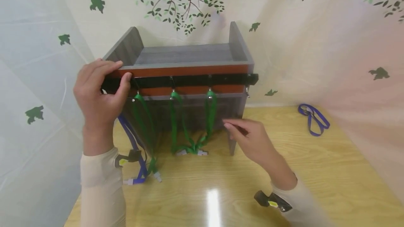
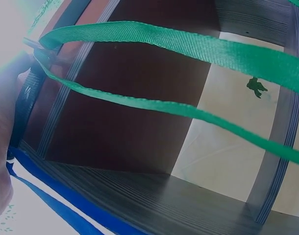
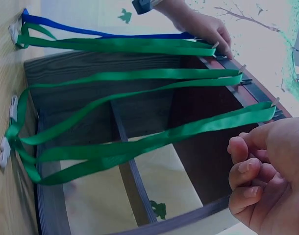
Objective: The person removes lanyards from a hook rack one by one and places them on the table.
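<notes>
A small grey wooden shelf [image 1: 186,54] with a red-brown front panel [image 1: 189,70] carries a black hook rail [image 1: 190,81]. My left hand [image 1: 99,88] grips the shelf's left front corner, fingers over the top edge and thumb on the rail. Three green lanyards [image 1: 210,113] hang from the rail's hooks, their light clips down at the table. A blue lanyard [image 1: 127,129] hangs at the left end, below my left hand. My right hand [image 1: 252,137] is in the air right of the rightmost green lanyard, fingers loosely curled, holding nothing in the right wrist view [image 3: 267,181].
Another blue lanyard [image 1: 315,118] lies looped on the wooden table [image 1: 284,143] at the right. A metal hook [image 1: 247,92] shows at the rail's right end. Behind the shelf hangs a pale cloth [image 1: 277,45] with leaf prints.
</notes>
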A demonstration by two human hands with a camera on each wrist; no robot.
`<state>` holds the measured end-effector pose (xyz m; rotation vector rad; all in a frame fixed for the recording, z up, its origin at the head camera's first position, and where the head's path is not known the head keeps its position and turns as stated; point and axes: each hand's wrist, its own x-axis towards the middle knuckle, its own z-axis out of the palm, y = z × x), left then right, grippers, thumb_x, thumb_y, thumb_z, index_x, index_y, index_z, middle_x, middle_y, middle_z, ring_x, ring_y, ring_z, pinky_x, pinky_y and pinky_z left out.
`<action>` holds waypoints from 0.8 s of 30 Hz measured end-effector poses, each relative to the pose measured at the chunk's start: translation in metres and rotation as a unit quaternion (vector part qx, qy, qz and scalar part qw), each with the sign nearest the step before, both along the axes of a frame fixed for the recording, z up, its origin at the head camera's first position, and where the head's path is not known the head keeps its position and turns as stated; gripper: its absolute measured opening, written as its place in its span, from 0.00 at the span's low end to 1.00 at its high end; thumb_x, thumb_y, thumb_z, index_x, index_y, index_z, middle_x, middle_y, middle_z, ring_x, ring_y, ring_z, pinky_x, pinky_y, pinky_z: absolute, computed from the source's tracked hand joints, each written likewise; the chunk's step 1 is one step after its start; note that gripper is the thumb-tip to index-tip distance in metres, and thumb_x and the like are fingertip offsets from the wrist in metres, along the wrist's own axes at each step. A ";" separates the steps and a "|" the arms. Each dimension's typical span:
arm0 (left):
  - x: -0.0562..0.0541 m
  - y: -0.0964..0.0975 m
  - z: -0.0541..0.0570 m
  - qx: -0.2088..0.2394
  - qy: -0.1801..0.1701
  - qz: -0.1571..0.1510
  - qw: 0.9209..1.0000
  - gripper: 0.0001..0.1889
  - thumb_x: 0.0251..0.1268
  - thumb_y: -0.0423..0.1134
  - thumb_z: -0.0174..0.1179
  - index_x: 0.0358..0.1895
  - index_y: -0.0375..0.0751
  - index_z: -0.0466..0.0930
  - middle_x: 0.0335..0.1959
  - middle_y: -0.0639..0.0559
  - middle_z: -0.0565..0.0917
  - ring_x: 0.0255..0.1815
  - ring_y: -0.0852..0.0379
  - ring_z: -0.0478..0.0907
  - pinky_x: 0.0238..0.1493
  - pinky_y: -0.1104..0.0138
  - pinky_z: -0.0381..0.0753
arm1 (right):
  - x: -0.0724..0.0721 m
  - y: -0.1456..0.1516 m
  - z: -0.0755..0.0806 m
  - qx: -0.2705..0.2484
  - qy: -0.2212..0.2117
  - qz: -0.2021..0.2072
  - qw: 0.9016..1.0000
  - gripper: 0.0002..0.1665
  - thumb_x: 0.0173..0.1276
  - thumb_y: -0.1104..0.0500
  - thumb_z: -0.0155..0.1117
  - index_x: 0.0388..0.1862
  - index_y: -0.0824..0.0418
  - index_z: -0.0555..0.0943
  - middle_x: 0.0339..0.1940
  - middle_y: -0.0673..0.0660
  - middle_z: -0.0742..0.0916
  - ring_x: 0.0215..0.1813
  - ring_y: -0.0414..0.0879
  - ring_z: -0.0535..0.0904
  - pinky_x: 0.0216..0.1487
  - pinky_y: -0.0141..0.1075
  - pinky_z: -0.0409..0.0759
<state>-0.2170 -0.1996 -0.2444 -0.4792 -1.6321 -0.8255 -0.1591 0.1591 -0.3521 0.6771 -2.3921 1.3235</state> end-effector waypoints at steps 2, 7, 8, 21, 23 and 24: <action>0.000 0.000 0.000 -0.002 0.000 0.000 1.000 0.19 0.60 0.48 0.71 0.45 0.35 0.93 0.41 0.33 0.91 0.46 0.30 0.83 0.68 0.59 0.79 | -0.001 -0.003 0.001 0.005 -0.005 0.005 1.000 0.14 0.77 0.62 0.64 0.55 0.64 0.90 0.28 0.54 0.89 0.30 0.43 0.85 0.36 0.31 0.85; -0.001 -0.001 0.001 -0.007 -0.006 -0.001 1.000 0.19 0.60 0.48 0.71 0.46 0.36 0.92 0.42 0.33 0.91 0.47 0.31 0.83 0.69 0.60 0.79 | -0.007 -0.006 0.003 0.010 -0.031 0.013 0.999 0.13 0.77 0.60 0.65 0.54 0.62 0.91 0.26 0.53 0.89 0.26 0.40 0.80 0.25 0.31 0.75; -0.001 -0.001 0.002 -0.008 -0.008 -0.001 1.000 0.19 0.60 0.48 0.71 0.46 0.36 0.92 0.42 0.34 0.91 0.47 0.31 0.83 0.69 0.60 0.79 | -0.008 -0.007 0.003 0.007 -0.044 0.014 0.999 0.13 0.77 0.60 0.65 0.54 0.61 0.91 0.26 0.54 0.89 0.24 0.40 0.78 0.23 0.31 0.73; 0.000 -0.002 0.001 -0.009 -0.009 -0.005 1.000 0.18 0.59 0.46 0.71 0.45 0.35 0.92 0.42 0.33 0.91 0.46 0.31 0.83 0.69 0.60 0.79 | -0.020 -0.015 -0.012 0.059 -0.222 0.106 0.968 0.17 0.85 0.60 0.51 0.66 0.60 0.76 0.31 0.61 0.83 0.17 0.44 0.76 0.21 0.39 0.80; 0.000 -0.003 0.001 -0.009 -0.009 -0.005 1.000 0.18 0.59 0.46 0.71 0.45 0.35 0.92 0.42 0.33 0.91 0.46 0.31 0.83 0.69 0.60 0.79 | -0.022 -0.017 -0.015 0.061 -0.229 0.121 0.964 0.12 0.86 0.60 0.48 0.59 0.60 0.77 0.31 0.61 0.83 0.16 0.43 0.76 0.19 0.38 0.79; 0.000 -0.003 0.001 -0.009 -0.009 -0.004 1.000 0.18 0.59 0.46 0.71 0.45 0.35 0.92 0.42 0.33 0.91 0.46 0.31 0.83 0.68 0.60 0.79 | -0.023 -0.018 -0.017 0.058 -0.233 0.129 0.962 0.11 0.86 0.60 0.48 0.57 0.61 0.77 0.31 0.61 0.84 0.16 0.43 0.76 0.18 0.38 0.78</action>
